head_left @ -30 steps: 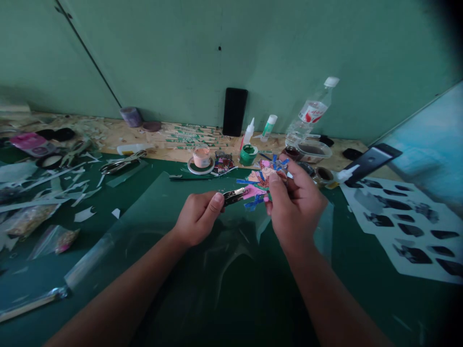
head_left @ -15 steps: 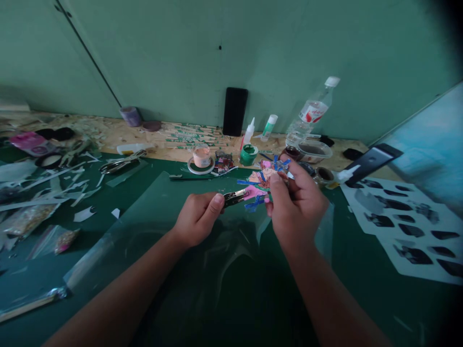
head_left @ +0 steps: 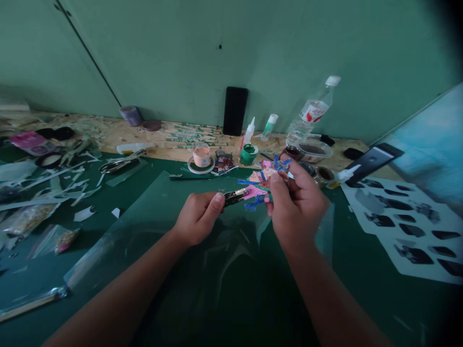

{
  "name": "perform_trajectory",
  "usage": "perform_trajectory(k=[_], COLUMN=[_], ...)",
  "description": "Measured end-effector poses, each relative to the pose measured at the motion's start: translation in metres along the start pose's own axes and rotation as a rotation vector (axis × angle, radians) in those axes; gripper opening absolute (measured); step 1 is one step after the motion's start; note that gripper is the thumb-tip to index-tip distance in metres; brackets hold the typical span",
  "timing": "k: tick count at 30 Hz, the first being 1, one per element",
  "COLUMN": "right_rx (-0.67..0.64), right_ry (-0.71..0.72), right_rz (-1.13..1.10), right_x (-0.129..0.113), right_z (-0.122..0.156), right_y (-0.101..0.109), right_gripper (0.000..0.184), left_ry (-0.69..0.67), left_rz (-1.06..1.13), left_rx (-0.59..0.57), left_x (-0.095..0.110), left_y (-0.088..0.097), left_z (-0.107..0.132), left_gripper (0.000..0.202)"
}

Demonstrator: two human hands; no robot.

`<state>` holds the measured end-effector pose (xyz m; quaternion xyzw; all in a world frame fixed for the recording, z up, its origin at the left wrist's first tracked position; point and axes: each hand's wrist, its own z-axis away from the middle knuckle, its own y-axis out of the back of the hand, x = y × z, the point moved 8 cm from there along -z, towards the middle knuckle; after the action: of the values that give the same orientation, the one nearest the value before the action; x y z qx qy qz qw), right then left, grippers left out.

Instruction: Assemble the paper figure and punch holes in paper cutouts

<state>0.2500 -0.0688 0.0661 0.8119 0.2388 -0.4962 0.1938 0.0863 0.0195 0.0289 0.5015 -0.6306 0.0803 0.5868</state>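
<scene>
My left hand (head_left: 198,216) is closed around a small black-and-silver hand tool (head_left: 235,196), its thumb pressed along the top. The tool's metal end meets the pink edge of a multicoloured cut-out piece (head_left: 261,178), painted pink, peach, brown and green with blue strips sticking out. My right hand (head_left: 298,205) pinches that piece between thumb and fingers, which cover its right side. Both hands are raised over a clear plastic sheet (head_left: 144,226) on the green mat.
Behind the hands stand a peach paint jar (head_left: 201,155), a green paint jar (head_left: 248,154), a phone (head_left: 235,111) and a water bottle (head_left: 313,113). Scissors (head_left: 121,163) and plastic scraps lie left. Sheets with black shapes (head_left: 408,221) lie right, near a tilted dark device (head_left: 376,164).
Almost nothing differs. Both hands keep their hold on the hand tool and the cut-out piece, with only a very slight shift.
</scene>
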Motion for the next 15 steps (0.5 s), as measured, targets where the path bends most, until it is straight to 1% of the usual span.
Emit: perform_trajectory(k=[5,7,9,12,14,15], right_rx=[0.007,-0.007,-0.053,-0.143,-0.140,-0.124], right_ry=[-0.036,-0.084,-0.154,-0.272,-0.324,-0.332], right_rz=[-0.052,-0.118,-0.233,-0.495,-0.644,-0.677], right_x=[0.000,0.001,0.004,0.011,0.018,0.021], right_z=[0.001,0.001,0.000,0.000,0.003,0.006], right_y=[-0.001,-0.003,-0.007,-0.020,-0.026,-0.029], right_gripper=[0.040,0.039,0.040,0.046,0.054,0.054], left_ry=[0.007,0.011,0.034,0.129,0.238,0.303], left_rz=[-0.007,-0.011,-0.006,0.091,0.244,0.344], left_rx=[0.002,-0.006,-0.017,-0.014,-0.008,-0.004], left_x=[0.000,0.000,-0.002,-0.007,-0.014,-0.018], left_y=[0.001,0.001,0.000,-0.002,-0.006,-0.010], left_z=[-0.001,-0.001,-0.002,-0.003,-0.003,-0.001], left_gripper=[0.052,0.052,0.053,0.057,0.060,0.061])
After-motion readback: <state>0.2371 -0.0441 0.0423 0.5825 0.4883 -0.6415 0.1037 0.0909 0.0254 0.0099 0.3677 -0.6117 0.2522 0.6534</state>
